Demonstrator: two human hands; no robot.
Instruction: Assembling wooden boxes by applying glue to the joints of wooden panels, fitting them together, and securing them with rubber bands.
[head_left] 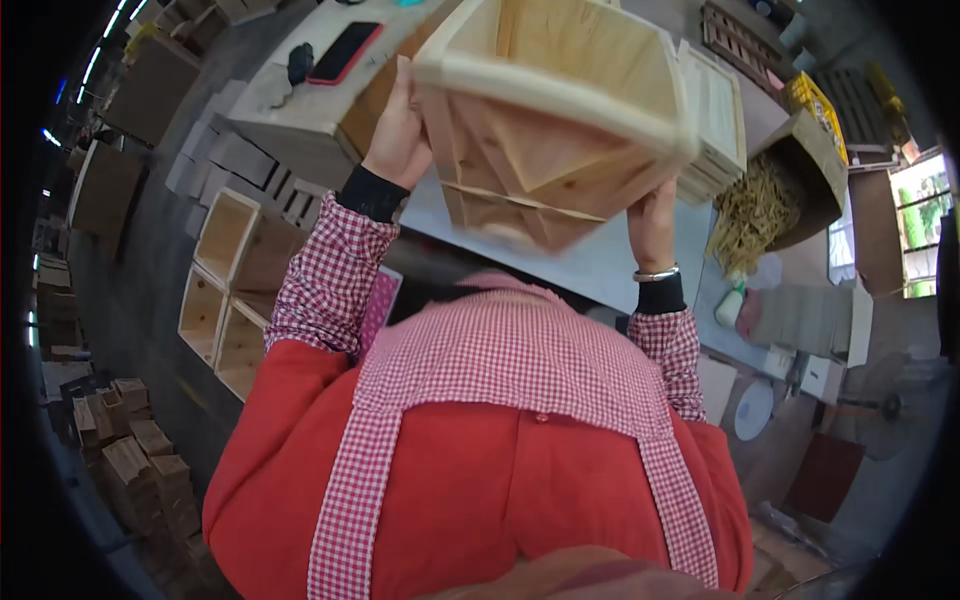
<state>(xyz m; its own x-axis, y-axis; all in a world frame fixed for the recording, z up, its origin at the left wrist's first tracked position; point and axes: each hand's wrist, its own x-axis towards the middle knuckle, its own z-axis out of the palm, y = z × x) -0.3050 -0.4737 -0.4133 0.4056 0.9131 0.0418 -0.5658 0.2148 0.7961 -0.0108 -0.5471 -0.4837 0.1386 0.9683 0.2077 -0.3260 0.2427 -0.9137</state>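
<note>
A pale wooden box (pixel 545 150) with an open top hangs tilted in front of me, above the table (pixel 590 265). A thin band (pixel 530 206) runs across its lower outside. My left hand (pixel 400 140) grips its left side, thumb pointing up along the wood. Lower on the right, my right hand (pixel 655 222) holds the box near its right edge; some of those fingers are hidden behind it. The front rim and lower end of the box look smeared by motion.
Stacked wooden frames (pixel 715 120) stand right of the box, near a carton (pixel 825 175) spilling tan rubber bands (pixel 755 215). A phone (pixel 345 52) lies on the far-left surface. More wooden boxes (pixel 225 245) are stacked at my left. A fan (pixel 885 405) stands far right.
</note>
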